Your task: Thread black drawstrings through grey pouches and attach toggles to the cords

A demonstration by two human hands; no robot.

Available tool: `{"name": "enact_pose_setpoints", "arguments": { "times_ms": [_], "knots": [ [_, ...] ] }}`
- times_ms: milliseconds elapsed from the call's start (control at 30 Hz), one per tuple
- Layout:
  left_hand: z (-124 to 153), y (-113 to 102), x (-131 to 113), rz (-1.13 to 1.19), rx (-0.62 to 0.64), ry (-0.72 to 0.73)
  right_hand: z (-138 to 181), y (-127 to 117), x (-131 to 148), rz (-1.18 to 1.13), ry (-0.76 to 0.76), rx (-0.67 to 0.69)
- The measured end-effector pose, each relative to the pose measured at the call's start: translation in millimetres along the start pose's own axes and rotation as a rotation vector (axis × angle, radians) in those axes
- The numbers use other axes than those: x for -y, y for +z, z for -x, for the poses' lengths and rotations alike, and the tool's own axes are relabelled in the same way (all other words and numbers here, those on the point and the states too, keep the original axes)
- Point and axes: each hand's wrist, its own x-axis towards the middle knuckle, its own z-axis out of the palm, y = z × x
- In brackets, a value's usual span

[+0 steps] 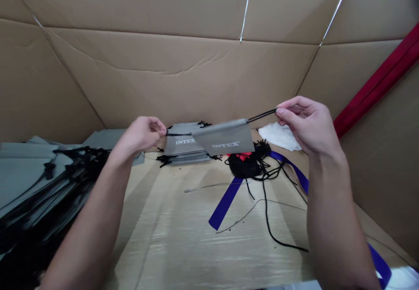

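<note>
A grey drawstring pouch [225,138] with white INTEX lettering hangs stretched between my two hands, above the work surface. My right hand [306,120] pinches the black double cord that comes out of the pouch's right top corner. On the other side, my left hand [144,133] is closed on the black cord leading to the left corner. Behind and partly below the held pouch lies a stack of similar grey pouches [181,148], their knotted black cord ends sticking out at the sides. A tangled bundle of black cords [247,165] sits below the held pouch's right end.
A big pile of grey pouches with black cords [29,181] fills the left side. Purple ribbon [225,203], a thin wire [209,186] and a loose black cord lie on the wooden surface [170,237]. Cardboard walls [157,54] enclose the back; white cloth [279,135] lies right.
</note>
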Motion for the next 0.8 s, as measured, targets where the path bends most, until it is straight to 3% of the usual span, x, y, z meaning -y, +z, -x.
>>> {"name": "enact_pose_setpoints", "arguments": {
  "times_ms": [133, 200, 300, 400, 500, 600, 700, 800],
  "knots": [
    [14, 26, -8, -0.303, 0.171, 0.113, 19, 33, 32, 0.019, 0.036, 0.121],
    [34, 42, -24, -0.253, 0.215, 0.243, 28, 47, 41, 0.017, 0.033, 0.178],
    [67, 62, -50, 0.059, 0.442, 0.521, 37, 60, 49, -0.003, 0.02, 0.228],
    [85, 71, -62, 0.14, 0.346, 0.56, 42, 61, 55, -0.02, 0.013, 0.247],
    [83, 66, -61, 0.114, 0.264, 0.463, 44, 56, 60, 0.02, 0.018, 0.273],
    [77, 50, -58, 0.14, 0.325, 0.347, 44, 50, 62, 0.097, 0.065, 0.419],
    [80, 33, -62, 0.163, 0.358, 0.409, 44, 48, 63, 0.118, 0.104, 0.561],
    [87, 19, -68, 0.121, 0.333, 0.518, 46, 47, 68, 0.096, 0.118, 0.618]
  ]
}}
